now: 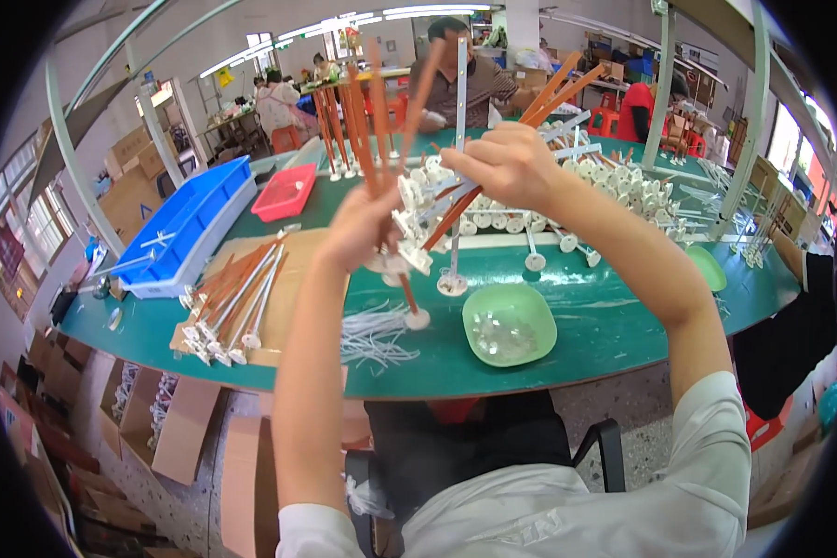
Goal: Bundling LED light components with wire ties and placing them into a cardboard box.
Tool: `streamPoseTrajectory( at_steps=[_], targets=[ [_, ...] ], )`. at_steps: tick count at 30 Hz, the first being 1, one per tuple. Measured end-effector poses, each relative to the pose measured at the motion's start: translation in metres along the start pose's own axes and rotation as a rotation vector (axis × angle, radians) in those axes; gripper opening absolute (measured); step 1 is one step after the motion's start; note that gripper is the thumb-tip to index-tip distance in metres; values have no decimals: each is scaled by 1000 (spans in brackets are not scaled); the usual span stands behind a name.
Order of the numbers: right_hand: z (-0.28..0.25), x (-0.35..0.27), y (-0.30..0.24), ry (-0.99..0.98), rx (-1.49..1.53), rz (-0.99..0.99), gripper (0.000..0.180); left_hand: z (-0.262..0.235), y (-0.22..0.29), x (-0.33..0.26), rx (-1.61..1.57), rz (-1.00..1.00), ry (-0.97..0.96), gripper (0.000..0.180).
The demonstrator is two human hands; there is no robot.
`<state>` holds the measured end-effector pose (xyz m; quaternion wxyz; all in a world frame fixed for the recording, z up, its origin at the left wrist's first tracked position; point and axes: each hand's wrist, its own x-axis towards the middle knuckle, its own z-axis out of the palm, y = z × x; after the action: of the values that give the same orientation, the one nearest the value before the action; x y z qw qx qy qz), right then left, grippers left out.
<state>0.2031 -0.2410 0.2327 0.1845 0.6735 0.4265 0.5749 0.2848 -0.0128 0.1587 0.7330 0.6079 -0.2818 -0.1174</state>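
Observation:
My left hand point(361, 221), slightly blurred, is closed around a bundle of upright orange-brown sticks point(355, 126) with white round bases. Beside it, my right hand point(513, 167) is wrapped around slanting orange-brown sticks point(556, 91). A cluster of white round bases point(409, 219) fills the space between the two hands, partly hiding the fingers. A pale strip with holes point(461, 93) stands upright close to my right fingers, above a round base point(451, 284). Below the hands are thin white strips point(374, 337) and a light green bowl point(538, 348) with small clear pieces inside.
More sticks point(237, 288) lie on cardboard point(321, 270) at the left. Farther out are a blue tray point(242, 177) and a red basket point(305, 175). White round-based parts point(614, 191) pile up at the back right. Another person point(488, 84) sits opposite; a neighbour's arm point(790, 256) enters at right.

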Motion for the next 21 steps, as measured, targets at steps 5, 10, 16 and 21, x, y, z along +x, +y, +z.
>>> streamPoseTrajectory(
  at_steps=[5,10,16,21],
  targets=[
    [-8,1,13,55,-64,-28,32,36,3,11,-130,3,-148,32],
    [2,-17,24,2,-118,-20,33,49,-2,25,-246,2,-234,36],
    [25,-46,17,31,-71,4,33,36,-32,49,-99,-31,-86,36],
    [57,-52,13,80,-38,10,29,22,-40,69,-164,-149,-68,23]
  ],
)
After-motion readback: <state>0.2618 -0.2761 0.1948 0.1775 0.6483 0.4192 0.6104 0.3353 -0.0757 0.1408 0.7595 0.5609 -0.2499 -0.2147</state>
